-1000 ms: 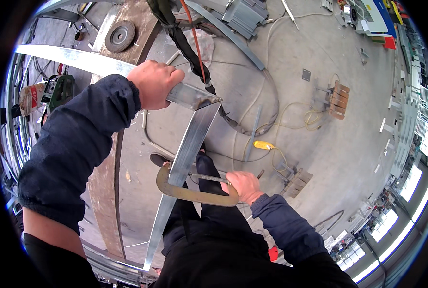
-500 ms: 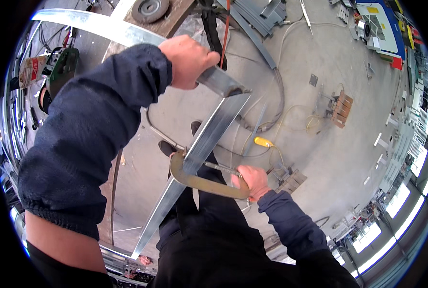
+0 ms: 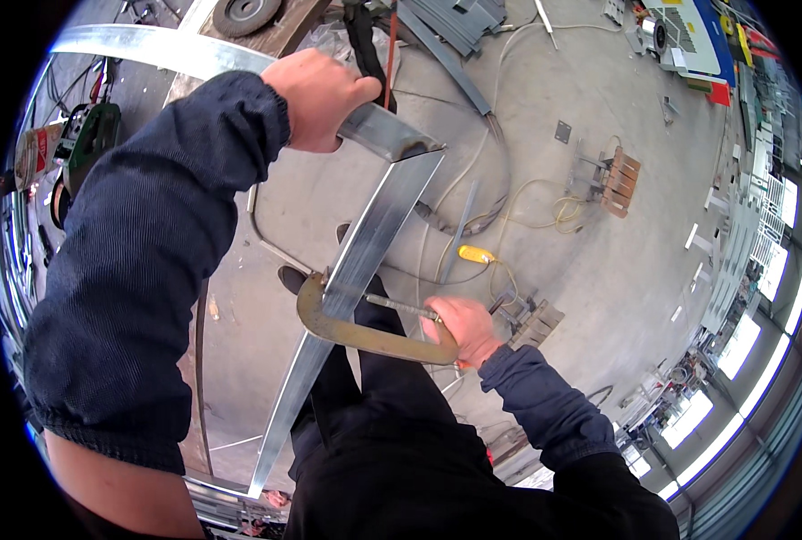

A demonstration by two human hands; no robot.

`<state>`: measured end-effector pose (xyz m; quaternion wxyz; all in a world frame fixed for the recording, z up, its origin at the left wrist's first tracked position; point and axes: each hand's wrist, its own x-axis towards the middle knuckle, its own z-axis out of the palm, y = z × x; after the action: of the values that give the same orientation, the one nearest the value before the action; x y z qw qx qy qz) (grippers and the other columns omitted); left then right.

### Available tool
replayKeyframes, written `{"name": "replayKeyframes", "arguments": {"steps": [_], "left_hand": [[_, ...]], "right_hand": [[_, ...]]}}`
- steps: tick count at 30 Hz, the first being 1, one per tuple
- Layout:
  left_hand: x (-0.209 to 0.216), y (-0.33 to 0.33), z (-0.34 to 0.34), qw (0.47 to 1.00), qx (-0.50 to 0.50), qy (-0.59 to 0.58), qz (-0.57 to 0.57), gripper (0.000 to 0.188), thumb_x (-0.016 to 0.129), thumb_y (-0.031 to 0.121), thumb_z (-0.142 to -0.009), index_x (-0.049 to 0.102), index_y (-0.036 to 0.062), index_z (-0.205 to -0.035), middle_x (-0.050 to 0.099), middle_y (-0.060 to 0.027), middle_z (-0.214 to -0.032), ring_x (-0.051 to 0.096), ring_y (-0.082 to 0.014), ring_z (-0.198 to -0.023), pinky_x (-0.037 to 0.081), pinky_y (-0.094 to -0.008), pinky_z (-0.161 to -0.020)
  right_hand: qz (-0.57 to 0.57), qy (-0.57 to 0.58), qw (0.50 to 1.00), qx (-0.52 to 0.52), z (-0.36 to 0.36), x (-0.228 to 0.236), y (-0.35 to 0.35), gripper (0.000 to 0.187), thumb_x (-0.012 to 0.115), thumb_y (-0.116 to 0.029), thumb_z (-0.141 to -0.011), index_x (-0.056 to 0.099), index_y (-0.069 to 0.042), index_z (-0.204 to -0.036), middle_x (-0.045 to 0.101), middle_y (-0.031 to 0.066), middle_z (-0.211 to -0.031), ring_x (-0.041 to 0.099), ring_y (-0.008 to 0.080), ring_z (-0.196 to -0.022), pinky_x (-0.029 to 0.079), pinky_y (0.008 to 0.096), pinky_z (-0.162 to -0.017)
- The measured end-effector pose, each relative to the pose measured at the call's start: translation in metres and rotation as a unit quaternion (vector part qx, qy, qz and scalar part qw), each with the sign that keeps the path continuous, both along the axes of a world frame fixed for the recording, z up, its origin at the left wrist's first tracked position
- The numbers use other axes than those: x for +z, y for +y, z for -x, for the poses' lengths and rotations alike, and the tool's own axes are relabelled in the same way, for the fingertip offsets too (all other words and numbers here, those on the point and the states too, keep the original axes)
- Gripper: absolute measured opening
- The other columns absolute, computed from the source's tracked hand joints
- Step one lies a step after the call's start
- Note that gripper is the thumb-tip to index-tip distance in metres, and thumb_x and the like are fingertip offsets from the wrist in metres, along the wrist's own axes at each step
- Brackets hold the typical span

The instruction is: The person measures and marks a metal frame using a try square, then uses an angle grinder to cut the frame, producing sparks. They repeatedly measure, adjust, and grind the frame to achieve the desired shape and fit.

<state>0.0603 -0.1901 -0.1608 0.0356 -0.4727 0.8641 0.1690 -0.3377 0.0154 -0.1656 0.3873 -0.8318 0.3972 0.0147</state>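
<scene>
My left hand (image 3: 318, 101) is closed over a silvery metal tube (image 3: 162, 49), just short of a corner with a dark mark. From that corner a second metal tube (image 3: 378, 211) slants down towards my legs, the two meeting at an angle. Around this second tube sits a brass-coloured C-clamp (image 3: 369, 337), its frame lying across the tube. My right hand (image 3: 464, 329) is wrapped round the screw end of the clamp, slightly blurred; the grip of the screw is mostly hidden by the fingers.
A grinding-type wheel (image 3: 246, 13) rests on a wooden board at top left. Yellow control box (image 3: 476, 255) and cables lie on the floor near a brown slatted piece (image 3: 621, 182). Grey metal profiles (image 3: 455, 36) are piled at the top. A green machine (image 3: 95, 144) stands at left.
The whole view has shifted, so tubes, clamp and floor things appear further left. My right hand has turned a little at the clamp's screw end. My left hand keeps its hold.
</scene>
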Motion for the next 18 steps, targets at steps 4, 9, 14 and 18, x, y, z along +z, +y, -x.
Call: {"name": "replayKeyframes", "arguments": {"steps": [4, 9, 14, 18], "left_hand": [[0.006, -0.001, 0.0, 1.0, -0.008, 0.002, -0.007, 0.041, 0.08, 0.016, -0.063, 0.061, 0.0069, -0.098, 0.071, -0.0134, -0.091, 0.071, -0.039, -0.089, 0.057, -0.0471, -0.079], [0.008, -0.005, 0.002, 1.0, -0.024, -0.001, -0.005, 0.043, 0.08, 0.016, -0.065, 0.064, 0.0073, -0.104, 0.073, -0.0127, -0.09, 0.073, -0.0373, -0.088, 0.058, -0.0455, -0.077], [0.01, -0.004, 0.002, 1.0, -0.024, 0.0, -0.007, 0.045, 0.08, 0.017, -0.064, 0.064, 0.0075, -0.106, 0.073, -0.0123, -0.091, 0.073, -0.0368, -0.087, 0.058, -0.0453, -0.077], [0.005, -0.004, 0.0, 0.999, -0.021, 0.026, -0.015, 0.043, 0.08, 0.017, -0.062, 0.06, 0.0067, -0.099, 0.069, -0.0134, -0.089, 0.07, -0.0386, -0.087, 0.056, -0.0468, -0.078]], "right_hand": [[0.001, 0.014, 1.0, 0.001, -0.003, 0.008, -0.003, 0.026, 0.076, -0.025, -0.089, 0.068, -0.009, -0.108, 0.069, 0.0109, -0.085, 0.069, 0.0343, -0.077, 0.055, 0.0439, -0.065], [-0.031, 0.024, 0.999, -0.003, -0.001, 0.014, -0.005, 0.028, 0.074, -0.03, -0.093, 0.067, -0.009, -0.109, 0.069, 0.0118, -0.087, 0.07, 0.0345, -0.081, 0.055, 0.0442, -0.068], [-0.053, 0.013, 0.999, -0.006, 0.0, 0.016, -0.007, 0.026, 0.074, -0.031, -0.094, 0.068, -0.009, -0.105, 0.069, 0.0118, -0.087, 0.069, 0.0361, -0.079, 0.055, 0.0459, -0.067], [-0.072, 0.034, 0.997, 0.0, -0.002, 0.024, -0.01, 0.026, 0.074, -0.033, -0.094, 0.067, -0.009, -0.1, 0.069, 0.0122, -0.084, 0.069, 0.037, -0.078, 0.054, 0.0469, -0.066]]}}
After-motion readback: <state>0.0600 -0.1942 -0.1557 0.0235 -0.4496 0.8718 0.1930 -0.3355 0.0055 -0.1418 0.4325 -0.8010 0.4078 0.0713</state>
